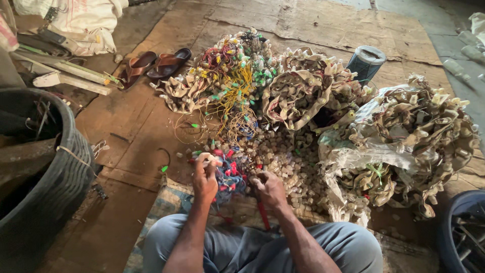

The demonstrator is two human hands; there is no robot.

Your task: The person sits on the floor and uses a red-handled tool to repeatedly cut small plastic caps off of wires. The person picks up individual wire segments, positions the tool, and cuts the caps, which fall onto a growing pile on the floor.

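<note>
Quick tally: two hands at work, a left hand (204,178) and a right hand (269,189), plus one red-handled tool (262,212) and one bunch of red and blue wired bulbs (231,176) between them. There are two brown sandals (154,64) lying side by side, one dark ribbed cylinder (366,61), one black tub (48,167) on the left and one blue tub (462,227) at the right edge. The small pale loose pieces (288,162) on the floor are way too many to count, same for the bulbs in the tangled strings (232,76).
</note>
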